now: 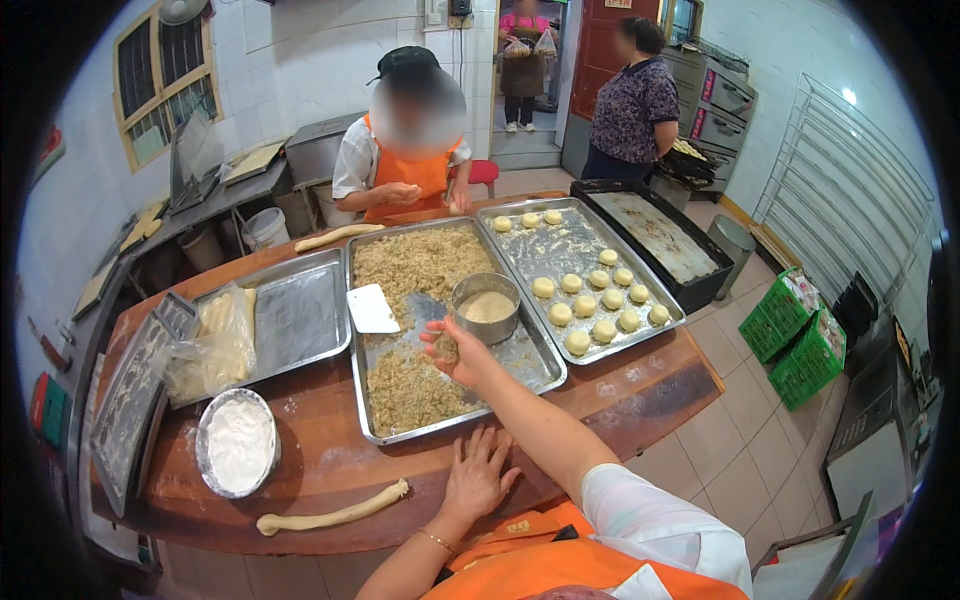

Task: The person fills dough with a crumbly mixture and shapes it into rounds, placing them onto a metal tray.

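Observation:
My left hand (478, 482) lies flat on the wooden table (340, 470), fingers spread, beside a rope of dough (335, 514). Over the filling tray (540, 372), my right hand (462, 362) is closed around a small clump of crumbly filling (446, 347). Loose brownish filling (415, 385) covers much of that tray. A round metal bowl (487, 315) with pale powdery contents stands in it, just beyond my right hand. A white scraper (372, 309) rests near the filling at the left.
Round dough pieces (572, 283) sit on the right-hand tray (530, 240). At left are a flour bowl (237, 443) and plastic-covered dough (215, 340) on another tray (318, 300). Across the table, a person in an orange apron (410, 180) handles dough. Green crates (790, 340) stand on the floor.

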The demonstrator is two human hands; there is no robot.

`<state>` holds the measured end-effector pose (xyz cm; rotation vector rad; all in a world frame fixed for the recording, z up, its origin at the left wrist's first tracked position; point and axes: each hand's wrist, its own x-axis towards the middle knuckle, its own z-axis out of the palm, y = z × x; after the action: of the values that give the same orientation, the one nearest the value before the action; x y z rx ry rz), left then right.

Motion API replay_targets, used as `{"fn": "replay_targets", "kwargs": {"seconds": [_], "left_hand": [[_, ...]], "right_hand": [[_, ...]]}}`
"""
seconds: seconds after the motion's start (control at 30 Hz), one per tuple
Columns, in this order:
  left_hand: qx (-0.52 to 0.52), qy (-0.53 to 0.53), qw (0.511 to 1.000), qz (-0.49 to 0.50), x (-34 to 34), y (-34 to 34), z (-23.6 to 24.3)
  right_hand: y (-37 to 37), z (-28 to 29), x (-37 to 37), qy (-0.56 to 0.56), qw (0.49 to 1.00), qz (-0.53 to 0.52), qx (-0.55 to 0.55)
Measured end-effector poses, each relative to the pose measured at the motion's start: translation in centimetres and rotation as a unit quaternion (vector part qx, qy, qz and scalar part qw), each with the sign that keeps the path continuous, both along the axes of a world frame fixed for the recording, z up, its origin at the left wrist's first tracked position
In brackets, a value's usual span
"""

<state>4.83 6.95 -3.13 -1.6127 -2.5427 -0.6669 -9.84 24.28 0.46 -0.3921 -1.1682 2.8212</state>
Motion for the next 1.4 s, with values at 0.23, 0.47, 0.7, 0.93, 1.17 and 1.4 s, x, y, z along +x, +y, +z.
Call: {"fn": "replay_targets", "kwargs": {"seconds": [0.23,0.47,0.7,0.93,1.17,1.4], "left_hand": [[0.008,0.000,1.000,0.001,0.1,0.0,-0.2],[-0.010,0.000,1.000,0.000,0.1,0.0,-0.5],[-0.012,-0.002,1.000,0.000,0.2,0.1,-0.3],[-0.011,0.003,1.000,0.001,-0.1,-0.2,-1.0],[-0.001,0.006,1.000,0.001,0.0,-0.3,-0.8],[0.013,0.000,1.000,0.000,0.1,-0.2,-0.5]], "right_hand": [[0.9,-2.8,-0.7,0.024,0.970,0.024,0.241],[-0.2,-1.1,0.2,0.090,0.925,0.003,0.368],[1.0,-0.5,0.8,0.021,0.999,0.027,-0.009],[0.4,-2.3,0.9,0.024,0.871,-0.054,0.488],[-0.8,-0.2,2.7,0.073,0.625,-0.010,0.777],[-0.1,-0.9,1.8,-0.044,0.997,0.007,0.060]]}}
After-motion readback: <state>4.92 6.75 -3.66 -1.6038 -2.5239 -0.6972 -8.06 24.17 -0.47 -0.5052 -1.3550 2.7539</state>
